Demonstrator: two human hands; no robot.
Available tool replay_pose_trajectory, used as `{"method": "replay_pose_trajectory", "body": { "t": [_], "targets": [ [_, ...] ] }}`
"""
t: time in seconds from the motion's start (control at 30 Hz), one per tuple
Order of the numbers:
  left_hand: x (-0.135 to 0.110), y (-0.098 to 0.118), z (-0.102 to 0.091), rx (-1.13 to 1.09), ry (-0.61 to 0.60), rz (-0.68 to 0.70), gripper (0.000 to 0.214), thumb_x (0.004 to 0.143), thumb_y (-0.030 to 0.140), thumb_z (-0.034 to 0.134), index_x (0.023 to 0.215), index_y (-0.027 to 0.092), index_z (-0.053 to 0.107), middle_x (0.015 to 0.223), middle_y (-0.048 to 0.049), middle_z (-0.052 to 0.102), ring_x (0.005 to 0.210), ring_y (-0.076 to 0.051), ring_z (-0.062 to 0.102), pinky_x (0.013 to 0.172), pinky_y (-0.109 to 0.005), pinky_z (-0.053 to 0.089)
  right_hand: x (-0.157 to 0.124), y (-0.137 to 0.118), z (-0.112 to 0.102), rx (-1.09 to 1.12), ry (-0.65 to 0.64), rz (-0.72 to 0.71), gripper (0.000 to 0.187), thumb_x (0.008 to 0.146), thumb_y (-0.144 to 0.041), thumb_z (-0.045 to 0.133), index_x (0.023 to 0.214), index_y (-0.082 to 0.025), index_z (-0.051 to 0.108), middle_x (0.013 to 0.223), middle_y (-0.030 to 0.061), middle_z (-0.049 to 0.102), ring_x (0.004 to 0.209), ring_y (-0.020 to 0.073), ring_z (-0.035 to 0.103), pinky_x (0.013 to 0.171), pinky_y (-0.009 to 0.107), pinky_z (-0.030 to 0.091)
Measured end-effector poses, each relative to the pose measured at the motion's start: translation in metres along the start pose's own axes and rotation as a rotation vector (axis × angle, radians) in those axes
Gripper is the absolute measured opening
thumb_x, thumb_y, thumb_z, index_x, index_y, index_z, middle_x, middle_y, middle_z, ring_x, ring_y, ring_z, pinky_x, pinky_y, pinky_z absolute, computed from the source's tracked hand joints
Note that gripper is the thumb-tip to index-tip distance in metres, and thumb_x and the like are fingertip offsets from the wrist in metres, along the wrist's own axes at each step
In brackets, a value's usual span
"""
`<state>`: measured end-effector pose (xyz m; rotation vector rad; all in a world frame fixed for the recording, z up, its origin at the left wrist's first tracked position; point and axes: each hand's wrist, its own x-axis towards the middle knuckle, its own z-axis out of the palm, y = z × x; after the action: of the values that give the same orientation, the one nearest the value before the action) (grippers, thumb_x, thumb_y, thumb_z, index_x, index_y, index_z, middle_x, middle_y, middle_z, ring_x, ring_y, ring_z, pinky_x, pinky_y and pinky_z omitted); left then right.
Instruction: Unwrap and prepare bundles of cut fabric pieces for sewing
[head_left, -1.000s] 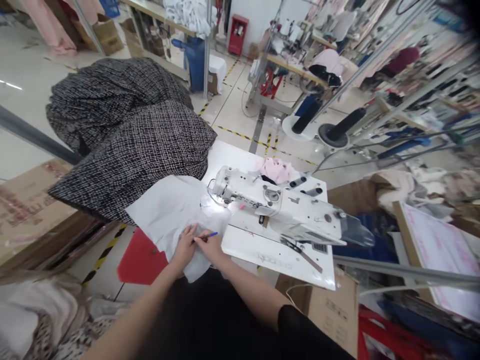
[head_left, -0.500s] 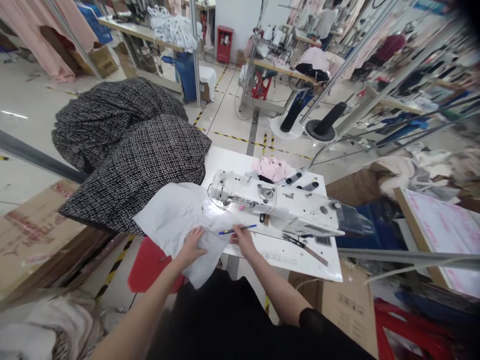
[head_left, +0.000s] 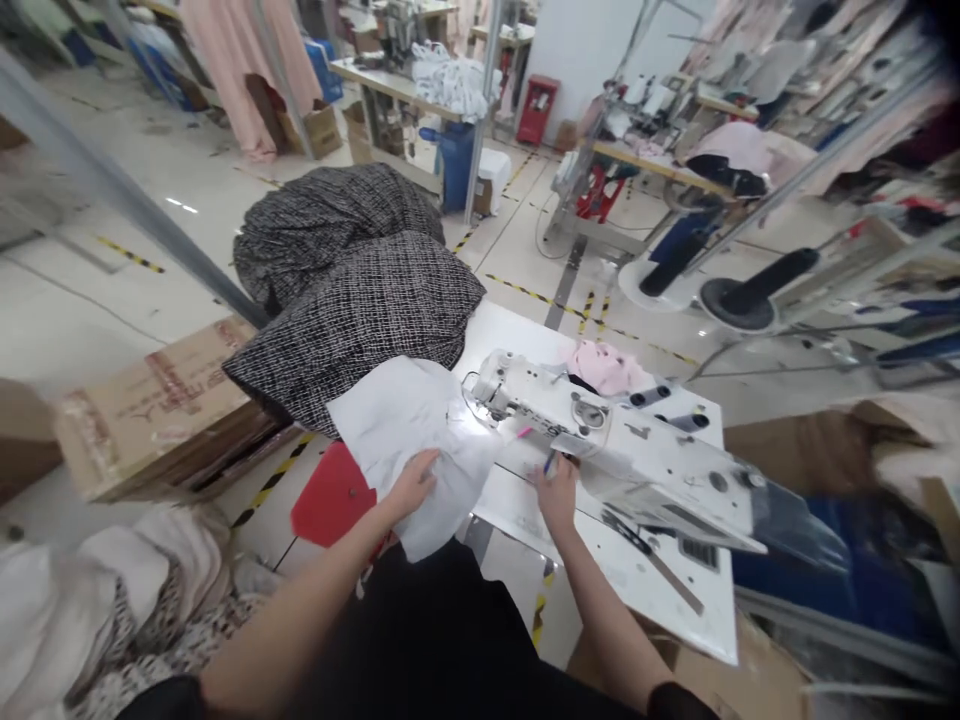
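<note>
Largest is the white surface point(head_left: 514, 500), slanting from the centre to the lower right of the frame. The dark checked bundle point(head_left: 360, 290) lies left of it, upper centre, and the sewing machine point(head_left: 622, 440) stands on the surface right of centre. The white cloth point(head_left: 397, 410) is spread at the centre, its right part under the machine's lamp, its lowest corner hanging past the surface's near edge. On it rests the left hand point(head_left: 414, 484), thumb apart from the other fingers, palm down and clamped on nothing. The right hand point(head_left: 557, 490), lower right of centre beside the machine, has its fingers bent and, as far as blur shows, closed on the blue pen point(head_left: 549, 463). The step in hand looks like carrying the pen clear of the cloth; a next move would call for loosening that pinch low over the surface while the left hand steadies the cloth
</note>
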<state>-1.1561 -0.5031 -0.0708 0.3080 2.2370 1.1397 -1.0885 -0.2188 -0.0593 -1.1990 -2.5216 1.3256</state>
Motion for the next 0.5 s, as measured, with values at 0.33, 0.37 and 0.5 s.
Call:
{"method": "replay_pose_trajectory", "body": {
  "t": [0.33,0.37,0.5],
  "targets": [
    [-0.025,0.015,0.015,-0.193,0.260,-0.036,0.047,0.071,0.018,0.051,0.118,0.015,0.053,0.128,-0.0112,0.049,0.123,-0.022,0.039,0.108,-0.040,0.024,-0.059,-0.037,0.069,0.172,-0.512,0.129,0.041,0.060,-0.049,0.057,0.083,-0.015,0.052,0.058,-0.0006,0.057,0.049,0.0159,0.054,0.046,0.027,0.044],
    [-0.036,0.014,0.017,-0.207,0.343,-0.063,0.049,0.074,0.020,0.049,0.122,0.014,0.050,0.131,-0.0117,0.044,0.124,-0.021,0.036,0.109,-0.038,0.022,-0.059,-0.040,0.066,0.155,-0.538,0.091,0.039,0.061,-0.049,0.056,0.082,-0.015,0.053,0.060,0.0004,0.059,0.051,0.0166,0.054,0.047,0.027,0.044],
    [-0.099,-0.008,0.032,-0.609,0.775,-0.373,0.071,0.072,0.028,0.055,0.135,0.012,0.026,0.147,-0.0105,0.012,0.136,-0.022,0.004,0.112,-0.036,0.001,-0.072,-0.056,0.032,0.054,-0.629,-0.072,0.044,0.061,-0.052,0.058,0.089,-0.018,0.056,0.078,0.0053,0.065,0.067,0.0217,0.059,0.057,0.032,0.048]
  ]
}}
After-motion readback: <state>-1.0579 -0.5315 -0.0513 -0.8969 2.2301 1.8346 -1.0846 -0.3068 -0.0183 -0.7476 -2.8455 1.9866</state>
